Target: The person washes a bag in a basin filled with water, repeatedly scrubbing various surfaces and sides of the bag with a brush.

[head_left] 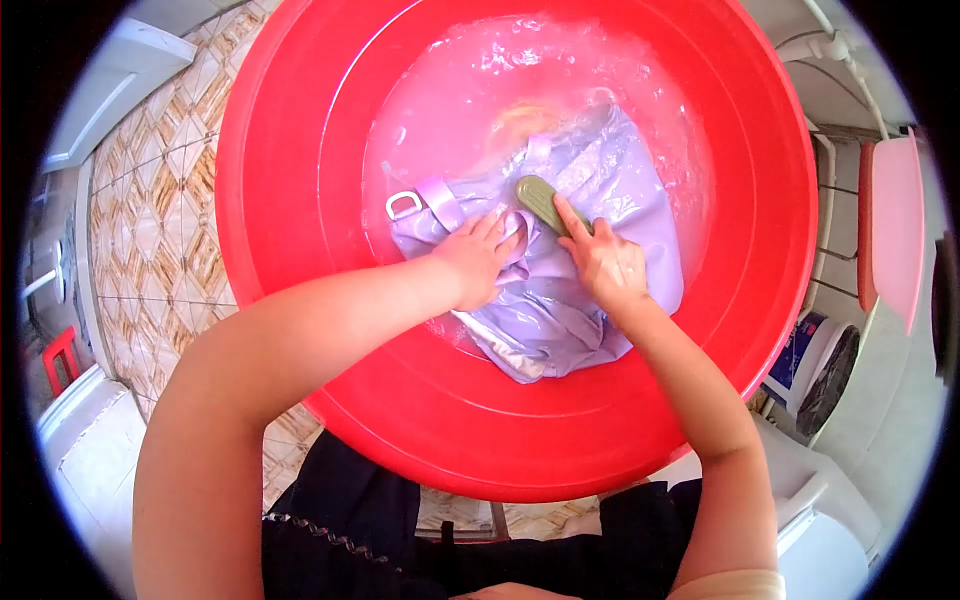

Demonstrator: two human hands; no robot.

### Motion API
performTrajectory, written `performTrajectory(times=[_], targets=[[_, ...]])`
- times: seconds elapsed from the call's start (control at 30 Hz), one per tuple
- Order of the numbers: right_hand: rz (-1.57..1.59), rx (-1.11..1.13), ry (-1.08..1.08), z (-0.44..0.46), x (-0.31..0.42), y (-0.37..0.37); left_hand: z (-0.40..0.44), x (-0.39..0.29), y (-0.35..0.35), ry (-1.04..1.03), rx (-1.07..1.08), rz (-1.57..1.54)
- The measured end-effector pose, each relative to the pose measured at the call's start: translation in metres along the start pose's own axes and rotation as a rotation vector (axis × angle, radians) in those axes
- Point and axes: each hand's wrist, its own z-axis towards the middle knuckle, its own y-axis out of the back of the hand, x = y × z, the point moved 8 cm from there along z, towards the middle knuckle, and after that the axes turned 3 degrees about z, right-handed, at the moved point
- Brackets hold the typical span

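At the far left, a red plastic piece [61,360] stands near the edge of the view, too cut off to tell what it belongs to. Next comes the tiled floor [150,210], patterned in cream and brown, running up beside a large round red basin [300,180]. Soapy water [470,75] lies in the bottom of the basin, with bubbles and a wet shine.

In the middle of the basin, partly in the water, is a crumpled purple cloth [625,190]. On its left side is a short strap [438,200] with a white ring [403,205] beside it. The left hand [480,262] lies on the cloth just right of these, its fingers against a bunched fold; whether they pinch it cannot be told. To its right, a green brush [538,197] rests on the cloth. The right hand [605,262] grips the brush, the index finger stretched along its top and the rest partly hidden.

Dark clothing [350,510] shows below the basin. Off to the right of the basin, a blue and white bucket [800,365] lies tilted, below a pink tub [897,220] standing on edge.
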Motion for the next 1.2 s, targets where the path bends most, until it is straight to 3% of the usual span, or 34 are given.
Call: performTrajectory(times=[0.03, 0.13, 0.17, 0.23, 0.3, 0.43, 0.5, 0.53, 0.57, 0.63, 0.67, 0.73, 0.77, 0.83, 0.87, 0.9, 0.93, 0.97, 1.0, 1.07, 1.1, 1.17, 1.2], targets=[[-0.069, 0.024, 0.028, -0.005, -0.002, -0.006, 0.0, -0.002, 0.001, -0.003, 0.002, 0.0], [-0.12, -0.103, -0.26, 0.032, -0.071, -0.016, -0.005, -0.002, 0.008, -0.001, -0.036, 0.025], [-0.096, -0.103, -0.343, 0.043, -0.073, 0.014, -0.004, -0.001, 0.009, 0.008, -0.055, -0.012], [-0.129, -0.105, -0.334, 0.057, -0.084, 0.028, -0.001, 0.002, 0.007, 0.014, -0.084, -0.044], [-0.202, 0.007, -0.356, 0.063, -0.096, 0.036, -0.001, 0.003, 0.017, 0.024, -0.286, 0.035], [0.081, -0.229, -0.564, 0.011, -0.156, 0.039, 0.009, 0.019, 0.036, 0.032, -0.232, -0.147], [0.248, -0.16, -0.808, -0.03, -0.202, 0.003, 0.008, 0.033, 0.053, 0.068, -0.373, -0.081], [0.492, -0.085, -0.893, -0.05, -0.217, -0.027, 0.007, 0.047, 0.049, 0.168, -0.518, -0.172], [0.601, -0.143, -0.846, -0.062, -0.199, -0.031, 0.006, 0.051, 0.045, 0.172, -0.516, -0.181], [0.887, -0.104, -0.852, -0.082, -0.196, -0.064, -0.009, 0.074, 0.056, 0.35, -0.802, -0.136], [0.884, -0.099, -0.854, -0.086, -0.181, -0.056, -0.005, 0.085, 0.06, 0.351, -0.798, -0.142], [1.23, -0.069, -1.042, -0.095, -0.134, -0.053, -0.002, 0.138, 0.054, 0.707, -0.618, -0.468], [1.293, -0.012, -0.929, -0.094, -0.114, -0.055, -0.007, 0.141, 0.057, 0.71, -0.616, -0.469], [1.423, 0.028, -0.879, -0.096, -0.079, -0.059, -0.007, 0.147, 0.042, 0.71, -0.384, -0.776], [1.432, 0.028, -0.878, -0.094, -0.066, -0.051, -0.001, 0.142, 0.034, 0.681, -0.423, -0.78], [1.54, 0.144, -1.011, -0.096, -0.045, -0.042, -0.002, 0.137, 0.031, 0.685, -0.42, -0.771], [1.642, 0.271, -1.145, -0.099, -0.024, -0.031, 0.003, 0.119, 0.031, 0.559, -0.381, -0.749], [1.645, 0.274, -1.143, -0.094, -0.012, -0.012, 0.006, 0.102, 0.031, 0.431, -0.346, -0.731], [1.639, 0.273, -1.103, -0.085, -0.001, 0.01, 0.0, 0.096, 0.035, 0.437, -0.351, -0.731], [1.635, 0.25, -1.025, -0.071, 0.01, 0.06, 0.0, 0.063, 0.051, 0.128, -0.303, -1.083], [1.637, 0.227, -0.979, -0.064, 0.014, 0.084, 0.033, 0.066, 0.019, 0.171, -0.453, -1.044], [1.567, 0.181, -0.903, -0.055, 0.009, 0.125, 0.034, 0.055, 0.004, 0.485, -0.276, -1.186], [1.506, 0.125, -0.941, -0.057, 0.008, 0.15, 0.042, 0.046, 0.001, 0.485, -0.285, -1.196]])
